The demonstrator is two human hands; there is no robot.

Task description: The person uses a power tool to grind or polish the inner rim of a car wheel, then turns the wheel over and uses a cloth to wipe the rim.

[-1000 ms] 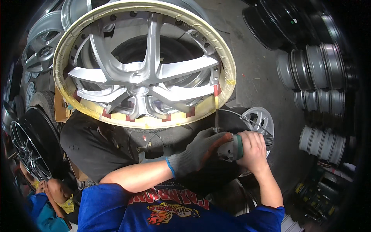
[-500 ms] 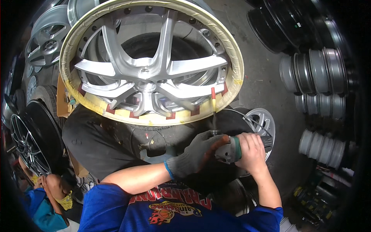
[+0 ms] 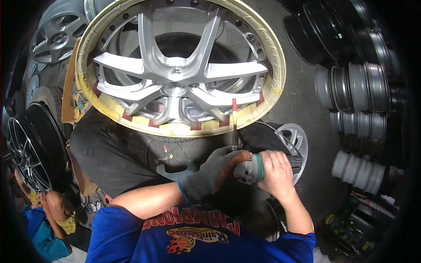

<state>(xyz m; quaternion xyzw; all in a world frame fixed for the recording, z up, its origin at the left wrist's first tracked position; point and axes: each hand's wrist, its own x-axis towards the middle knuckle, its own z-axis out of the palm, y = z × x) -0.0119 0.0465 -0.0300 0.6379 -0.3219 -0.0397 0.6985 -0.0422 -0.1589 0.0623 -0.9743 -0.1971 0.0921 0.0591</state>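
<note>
Both hands are closed on a green and grey angle grinder [image 3: 248, 170] in front of my chest. My left hand [image 3: 215, 171], in a dark grey glove with an orange-brown fingertip area, wraps the head of the tool. My bare right hand [image 3: 276, 174] grips the body. A thin rod [image 3: 235, 118] with a red and yellow tip stands up from the grinder head. Its tip overlaps the lower right of a large silver wheel rim [image 3: 175, 87] in view; I cannot tell whether they touch. Yellowish masking tape [image 3: 107, 112] covers the rim's outer lip.
A tire lies under the rim. Stacked wheels [image 3: 355, 87] line the right side, and a small silver wheel [image 3: 293, 149] lies by my right knee. Another person [image 3: 48, 215] sits at lower left beside a black wheel [image 3: 33, 153]. A cardboard box [image 3: 72, 87] stands left of the rim.
The grinder and both hands have shifted a little to the left. In view, the rim has moved slightly right and up.
</note>
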